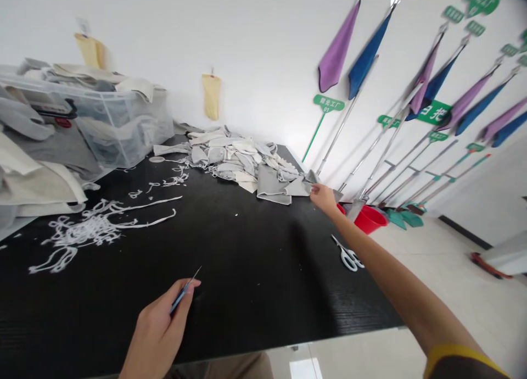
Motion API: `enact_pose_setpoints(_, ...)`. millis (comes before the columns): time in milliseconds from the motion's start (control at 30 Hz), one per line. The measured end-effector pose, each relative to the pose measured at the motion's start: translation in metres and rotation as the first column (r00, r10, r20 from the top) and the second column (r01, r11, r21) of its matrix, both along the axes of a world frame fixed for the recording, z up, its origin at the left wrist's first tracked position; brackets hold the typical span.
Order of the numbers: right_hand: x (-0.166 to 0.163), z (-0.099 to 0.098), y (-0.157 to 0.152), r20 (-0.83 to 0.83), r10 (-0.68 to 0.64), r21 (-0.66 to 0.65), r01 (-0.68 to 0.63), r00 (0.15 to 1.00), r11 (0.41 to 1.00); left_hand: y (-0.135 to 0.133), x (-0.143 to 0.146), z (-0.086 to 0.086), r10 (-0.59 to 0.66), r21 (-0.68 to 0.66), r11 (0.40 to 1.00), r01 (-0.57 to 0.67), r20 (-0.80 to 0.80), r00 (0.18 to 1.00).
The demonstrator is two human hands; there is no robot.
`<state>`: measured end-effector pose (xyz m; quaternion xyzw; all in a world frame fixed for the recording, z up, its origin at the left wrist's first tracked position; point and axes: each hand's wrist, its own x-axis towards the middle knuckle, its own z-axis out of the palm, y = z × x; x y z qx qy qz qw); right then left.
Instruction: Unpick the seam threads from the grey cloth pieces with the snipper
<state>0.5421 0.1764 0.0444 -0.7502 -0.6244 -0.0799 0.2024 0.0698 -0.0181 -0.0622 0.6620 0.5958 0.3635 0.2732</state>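
Note:
My left hand [158, 329] rests near the front edge of the black table [247, 258], closed around a small blue-handled blade [185, 290] that points up and away. My right hand [323, 198] reaches far across to the right end of a pile of grey and white fabric pieces [239, 162]. Its fingers pinch the corner of one grey fabric piece [302, 185] at the pile's edge.
White scissors [349, 256] lie near the table's right edge. White fabric strips [94, 225] litter the left side. A clear plastic bin [119, 123] with fabric and stacked cloth stand at the far left. A red bucket [370, 218] and hanging mops are by the wall.

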Motion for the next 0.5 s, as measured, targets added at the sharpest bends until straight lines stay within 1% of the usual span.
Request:
enact_pose_setpoints(33, 0.003, -0.002, 0.011, 0.021, 0.002, 0.001, -0.002, 1.0, 1.0, 0.001, 0.0, -0.001, 0.01, 0.004, 1.0, -0.01, -0.004, 1.0)
enact_pose_setpoints(100, 0.008, -0.007, 0.033, 0.069, 0.054, -0.028, -0.052, 0.996, 0.998, 0.003, -0.002, -0.003, 0.037, -0.002, 0.999, -0.037, -0.015, 0.999)
enact_pose_setpoints(233, 0.011, -0.029, 0.07, 0.132, 0.233, -0.173, -0.209, 0.963, 0.962, 0.009, -0.005, -0.009, 0.077, -0.023, 0.997, -0.078, -0.036, 0.996)
enact_pose_setpoints(300, 0.011, -0.042, 0.083, 0.151, 0.287, -0.232, -0.248, 0.946, 0.941, 0.011, -0.005, -0.01, 0.083, -0.011, 0.997, -0.083, -0.02, 0.996)
enact_pose_setpoints(400, 0.007, -0.056, 0.096, 0.186, 0.311, -0.267, -0.257, 0.932, 0.929, 0.01, -0.001, -0.006, 0.12, 0.028, 0.992, -0.119, -0.002, 0.993)
enact_pose_setpoints(500, 0.004, -0.06, 0.102, 0.227, 0.292, -0.244, -0.236, 0.929, 0.941, 0.006, 0.006, 0.006, 0.176, 0.045, 0.984, -0.175, -0.019, 0.984)
